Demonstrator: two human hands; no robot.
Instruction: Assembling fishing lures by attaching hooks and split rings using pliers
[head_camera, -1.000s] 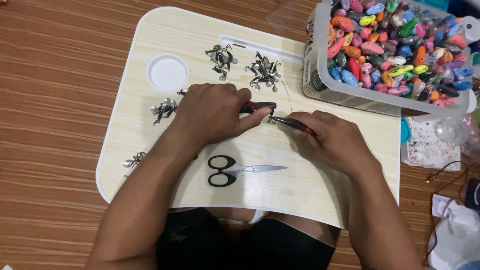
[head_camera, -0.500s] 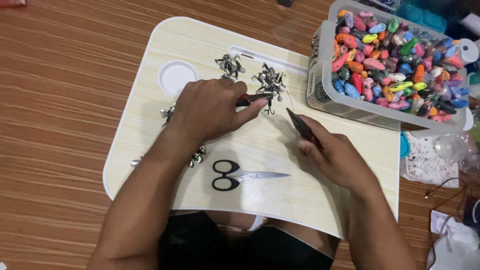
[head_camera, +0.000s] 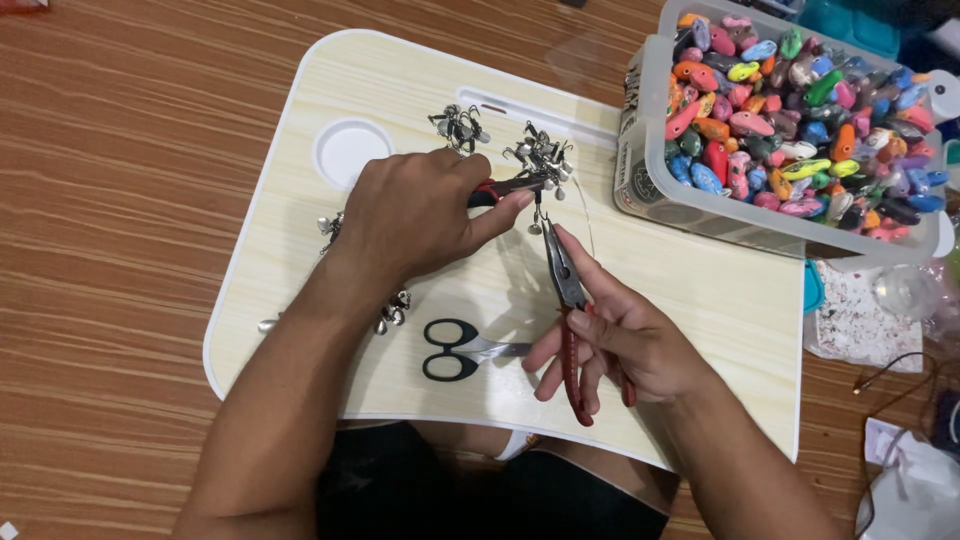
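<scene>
My left hand (head_camera: 415, 210) is closed around red-handled pliers (head_camera: 505, 187) whose tip holds a cluster of small silver bells on wire (head_camera: 541, 157). My right hand (head_camera: 622, 340) grips a second pair of red-handled pliers (head_camera: 566, 300), their thin jaws pointing up at a small bell (head_camera: 537, 226) that hangs just below the cluster. Both hands work over a pale wood-grain lap tray (head_camera: 700, 290).
Black-handled scissors (head_camera: 462, 349) lie on the tray near its front edge. Another bell cluster (head_camera: 458, 126) sits at the back, loose bells (head_camera: 393, 309) by my left wrist. A clear plastic bin of colourful beads (head_camera: 800, 90) stands at the right, clutter beyond it.
My right hand has turned its pliers from lying sideways to pointing upward at the hanging bell. The camera view has shifted slightly; my left hand keeps its grip near the cluster.
</scene>
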